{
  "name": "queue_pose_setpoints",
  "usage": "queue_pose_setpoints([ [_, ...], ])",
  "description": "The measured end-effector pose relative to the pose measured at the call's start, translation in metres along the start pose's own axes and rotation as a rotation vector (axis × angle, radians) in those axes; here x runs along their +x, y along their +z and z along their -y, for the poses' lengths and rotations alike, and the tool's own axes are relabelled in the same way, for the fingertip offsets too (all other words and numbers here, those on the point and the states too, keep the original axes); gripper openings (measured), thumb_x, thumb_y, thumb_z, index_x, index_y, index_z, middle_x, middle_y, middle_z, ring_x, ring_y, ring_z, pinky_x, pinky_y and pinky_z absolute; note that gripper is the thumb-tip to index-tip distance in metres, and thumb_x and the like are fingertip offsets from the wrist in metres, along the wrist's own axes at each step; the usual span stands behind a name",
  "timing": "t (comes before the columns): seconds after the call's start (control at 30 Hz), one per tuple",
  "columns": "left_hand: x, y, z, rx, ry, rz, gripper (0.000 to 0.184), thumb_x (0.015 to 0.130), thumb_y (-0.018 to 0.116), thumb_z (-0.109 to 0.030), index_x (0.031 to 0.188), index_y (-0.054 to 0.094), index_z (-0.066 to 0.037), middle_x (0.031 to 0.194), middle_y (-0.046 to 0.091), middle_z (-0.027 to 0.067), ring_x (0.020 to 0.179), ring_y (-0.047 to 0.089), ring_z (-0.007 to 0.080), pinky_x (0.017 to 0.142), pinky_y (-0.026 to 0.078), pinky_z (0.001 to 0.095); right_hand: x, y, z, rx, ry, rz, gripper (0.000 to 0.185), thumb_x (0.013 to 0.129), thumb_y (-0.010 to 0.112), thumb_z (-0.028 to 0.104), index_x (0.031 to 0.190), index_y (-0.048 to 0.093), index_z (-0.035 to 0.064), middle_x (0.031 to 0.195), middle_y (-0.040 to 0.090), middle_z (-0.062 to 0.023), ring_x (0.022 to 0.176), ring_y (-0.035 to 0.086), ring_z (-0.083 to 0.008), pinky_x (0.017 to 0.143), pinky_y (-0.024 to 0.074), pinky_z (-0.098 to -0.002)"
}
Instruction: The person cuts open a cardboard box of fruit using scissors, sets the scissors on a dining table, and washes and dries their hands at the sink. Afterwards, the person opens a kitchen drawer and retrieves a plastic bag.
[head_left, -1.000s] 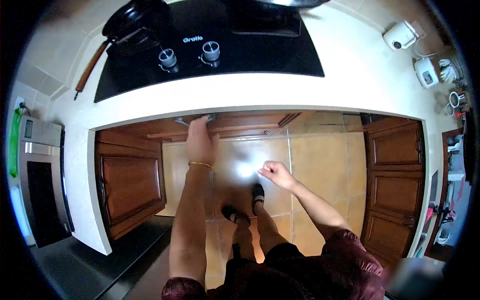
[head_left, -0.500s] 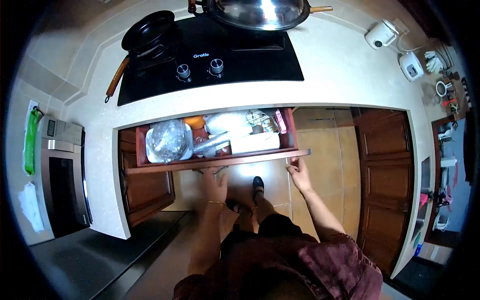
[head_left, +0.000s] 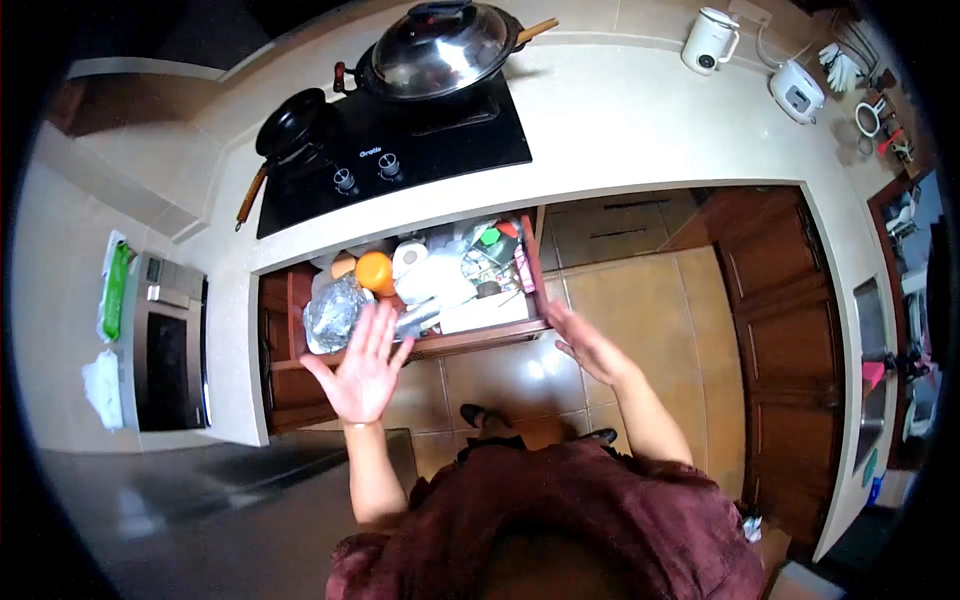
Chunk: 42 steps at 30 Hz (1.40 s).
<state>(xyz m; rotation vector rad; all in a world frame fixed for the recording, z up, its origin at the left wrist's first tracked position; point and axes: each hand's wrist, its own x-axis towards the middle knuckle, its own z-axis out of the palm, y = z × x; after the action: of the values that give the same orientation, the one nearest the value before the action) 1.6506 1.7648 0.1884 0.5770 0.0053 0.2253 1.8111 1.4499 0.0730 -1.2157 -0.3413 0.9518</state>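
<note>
Fingers spread apart, the left hand point(head_left: 362, 380) hovers at the open red-brown wooden drawer point(head_left: 480, 338); the right hand point(head_left: 600, 350), fingers outstretched, is near its corner. On the white surface point(head_left: 630, 120), a black cooktop point(head_left: 450, 158) lettered "Grat…" carries a steel-lidded wok point(head_left: 440, 55).

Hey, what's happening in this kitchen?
A person stands at an open drawer under the counter. The left hand is spread open, palm showing, near a shiny wrapped bundle. The right hand is by the drawer's right front corner; whether it touches is unclear. Neither seems to hold anything. An orange item sits in the drawer, and a lidded wok stands above.
</note>
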Motion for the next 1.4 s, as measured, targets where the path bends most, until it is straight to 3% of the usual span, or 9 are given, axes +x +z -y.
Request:
queue_pose_setpoints([
  [0.07,0.006,0.075,0.047,-0.140,0.125,-0.006,0.113,0.076,0.021,-0.084,0.147,0.008,0.002,0.154,0.010,0.0217,0.144,0.008,0.0290,0.114,0.000,0.0556,-0.081,-0.020,0.045,0.694,-0.176,-0.079,0.093,0.086,0.031,0.074,0.149,0.019,0.0072,0.155,0.019,-0.0099,0.143,0.016,-0.0221,0.115,0.0106,-0.0446],
  [0.27,0.078,0.185,0.291,-0.539,-0.263,0.014,0.091,0.085,0.045,-0.065,0.146,0.022,-0.002,0.153,0.017,0.0194,0.144,0.012,0.0311,0.114,0.003,0.0567,-0.316,-0.147,0.081,0.751,-0.410,-0.235,0.096,0.084,0.019,0.077,0.148,0.019,0.0063,0.155,0.018,-0.0084,0.143,0.018,-0.0212,0.114,0.0132,-0.0481],
  [0.4,0.112,0.202,0.426,-0.359,-0.528,-0.049,0.030,0.096,0.046,-0.035,0.084,0.063,-0.014,0.096,0.065,0.0050,0.099,0.057,0.0204,0.101,0.036,0.0464,-0.428,-0.218,0.051,0.730,-0.526,-0.514,0.081,0.094,0.017,0.065,0.148,0.018,0.0054,0.155,0.018,-0.0079,0.144,0.015,-0.0197,0.114,0.0145,-0.0442],
  [0.57,0.164,0.295,0.547,-0.442,-0.663,0.091,0.049,0.099,0.044,-0.033,0.055,0.032,-0.015,0.049,0.022,-0.0033,0.042,0.019,0.0116,0.056,0.027,0.0293,-0.495,-0.310,0.004,0.792,-0.695,-0.927,0.045,0.098,0.035,0.052,0.095,0.054,0.0106,0.080,0.052,-0.0031,0.074,0.050,-0.0166,0.076,0.0431,-0.0330],
  [0.73,0.219,0.384,0.700,-0.585,-0.984,0.073,0.023,0.100,0.041,-0.021,0.081,0.048,-0.009,0.055,0.022,-0.0056,0.042,0.016,0.0063,0.041,0.018,0.0234,-0.568,-0.364,0.066,0.697,-0.723,-1.356,0.029,0.097,0.046,0.039,0.085,0.050,0.0129,0.052,0.032,0.0067,0.044,0.031,-0.0084,0.044,0.0257,-0.0257],
  [1.03,0.259,0.563,0.906,-0.570,-1.492,0.115,0.029,0.087,0.037,0.012,0.107,0.052,-0.002,0.094,0.052,0.0044,0.044,0.022,0.0080,0.039,0.021,0.0220,-0.704,-0.477,0.134,0.578,-0.964,-1.918,0.025,0.090,0.044,0.001,0.115,0.050,0.0026,0.102,0.058,-0.0072,0.070,0.053,-0.0105,0.060,0.0472,-0.0232],
  [1.13,0.245,0.604,0.950,-0.353,-1.417,0.121,0.051,0.080,0.039,0.017,0.128,0.044,0.000,0.131,0.048,0.0192,0.103,0.060,0.0232,0.078,0.056,0.0285,-0.750,-0.518,0.139,0.515,-0.881,-2.020,0.035,0.093,0.048,0.007,0.128,0.045,0.0018,0.118,0.055,-0.0072,0.099,0.057,-0.0134,0.081,0.0504,-0.0247],
  [1.2,0.240,0.607,0.986,-0.419,-1.473,0.262,0.049,0.084,0.045,0.005,0.133,0.042,0.001,0.142,0.039,0.0230,0.135,0.034,0.0314,0.113,0.029,0.0454,-0.786,-0.557,0.145,0.421,-0.834,-2.116,0.040,0.093,0.048,0.008,0.132,0.042,0.0004,0.127,0.051,-0.0086,0.109,0.053,-0.0155,0.091,0.0457,-0.0264],
  [1.4,0.213,0.629,1.097,-0.094,-1.375,0.511,0.047,0.096,0.042,-0.036,0.132,0.047,-0.007,0.141,0.044,0.0126,0.128,0.044,0.0276,0.108,0.031,0.0474,-0.875,-0.706,0.168,0.225,-0.929,-2.185,0.034,0.096,0.046,0.016,0.126,0.049,0.0006,0.121,0.054,-0.0061,0.105,0.051,-0.0140,0.089,0.0408,-0.0292],
])
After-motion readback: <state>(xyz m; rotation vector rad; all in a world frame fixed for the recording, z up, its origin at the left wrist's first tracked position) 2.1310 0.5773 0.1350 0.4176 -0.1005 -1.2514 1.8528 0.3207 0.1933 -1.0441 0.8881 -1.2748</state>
